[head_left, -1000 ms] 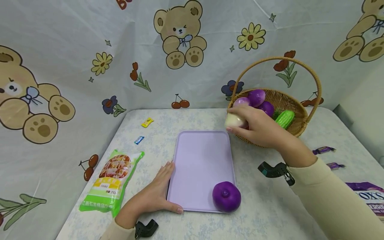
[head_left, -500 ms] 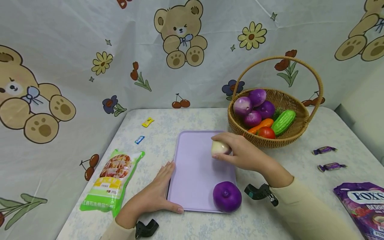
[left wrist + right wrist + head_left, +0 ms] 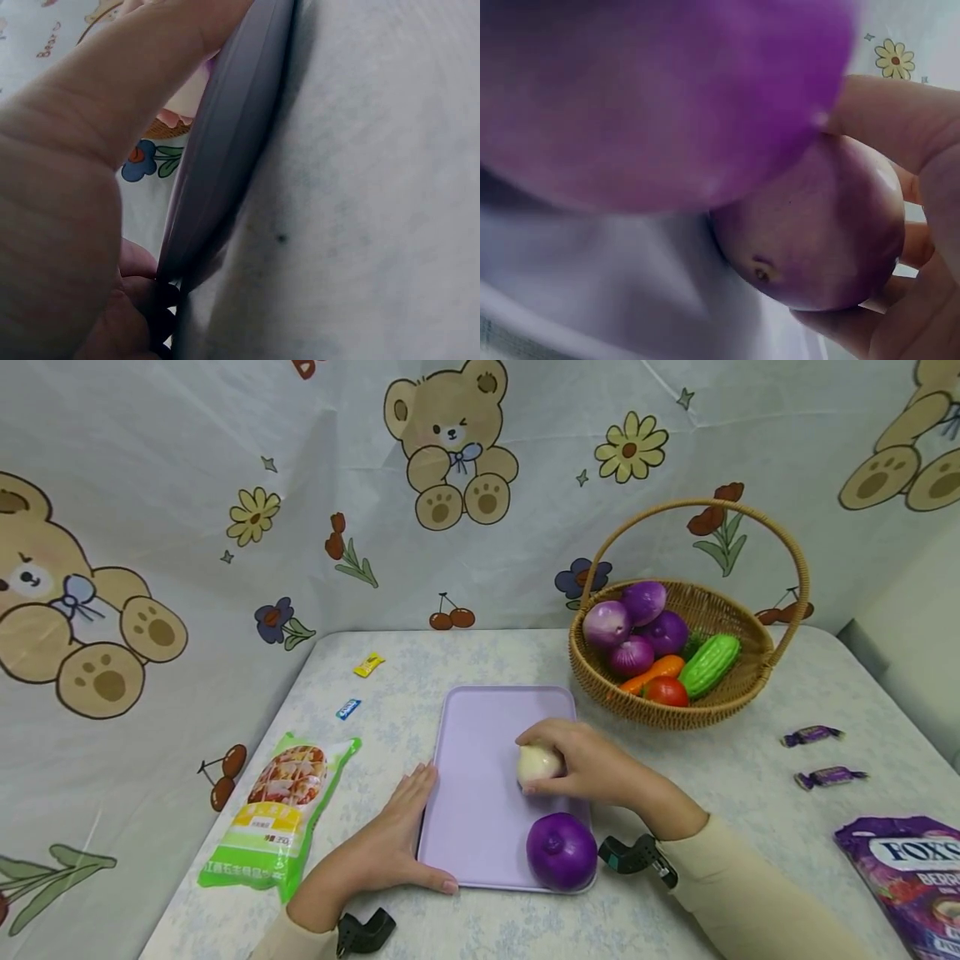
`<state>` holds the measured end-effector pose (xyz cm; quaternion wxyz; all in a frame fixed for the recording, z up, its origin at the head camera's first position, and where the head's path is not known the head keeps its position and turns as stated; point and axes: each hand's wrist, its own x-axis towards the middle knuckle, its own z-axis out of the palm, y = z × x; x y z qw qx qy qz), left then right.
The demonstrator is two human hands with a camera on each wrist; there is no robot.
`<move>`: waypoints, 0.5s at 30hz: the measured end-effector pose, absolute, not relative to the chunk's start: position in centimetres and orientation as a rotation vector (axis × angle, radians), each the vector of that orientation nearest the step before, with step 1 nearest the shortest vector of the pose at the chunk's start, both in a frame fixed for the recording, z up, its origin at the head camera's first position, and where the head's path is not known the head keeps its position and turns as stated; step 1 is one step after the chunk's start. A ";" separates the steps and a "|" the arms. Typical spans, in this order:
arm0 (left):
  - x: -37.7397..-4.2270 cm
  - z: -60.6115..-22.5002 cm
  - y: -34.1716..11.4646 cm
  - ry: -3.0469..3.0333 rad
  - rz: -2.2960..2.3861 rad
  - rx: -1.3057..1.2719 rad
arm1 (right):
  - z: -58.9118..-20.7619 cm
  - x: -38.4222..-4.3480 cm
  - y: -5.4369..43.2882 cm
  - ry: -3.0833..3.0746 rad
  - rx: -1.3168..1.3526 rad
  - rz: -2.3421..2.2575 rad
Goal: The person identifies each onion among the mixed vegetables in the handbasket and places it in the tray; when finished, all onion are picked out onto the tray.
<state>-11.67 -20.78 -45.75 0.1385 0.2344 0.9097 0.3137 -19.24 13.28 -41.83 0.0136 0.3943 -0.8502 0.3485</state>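
In the head view my right hand (image 3: pixel 588 764) holds a round white-and-purple vegetable (image 3: pixel 537 765) over the right half of a lilac tray (image 3: pixel 480 810). The right wrist view shows its purple side (image 3: pixel 802 232), with a small scar on it and my fingers round it. A larger round purple vegetable (image 3: pixel 561 852), with a nub on top, sits on the tray's near right corner, just in front of that hand. My left hand (image 3: pixel 386 843) rests along the tray's left edge, fingers extended and thumb at the near corner. The left wrist view has the tray's side wall (image 3: pixel 232 127) beside my hand.
A wicker basket (image 3: pixel 675 718) with several purple onions (image 3: pixel 632 657), a carrot (image 3: pixel 652 673), a tomato (image 3: pixel 666 692) and a green bumpy vegetable (image 3: pixel 709 666) stands back right. Green food bag (image 3: pixel 281 814) lies left; purple bag (image 3: pixel 903 877) right. Wrapped candies (image 3: pixel 831 777) lie on both sides.
My right hand has carried the white-and-purple vegetable from the basket's left rim leftward and nearer, over the tray. The large purple vegetable has shifted slightly left. My left hand has stayed put.
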 end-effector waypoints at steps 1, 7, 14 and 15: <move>-11.7 -45.7 -20.8 2.630 0.908 0.679 | -41.9 -19.2 13.2 -2.652 1.230 1.088; -11.6 -45.7 -20.9 2.635 0.905 0.680 | -41.9 -19.1 13.4 -2.642 1.251 1.132; -11.6 -45.7 -20.9 2.631 0.909 0.691 | -41.8 -19.2 14.3 -2.636 1.265 1.197; -11.7 -45.7 -20.9 2.630 0.907 0.691 | -41.8 -19.2 14.4 -2.634 1.270 1.201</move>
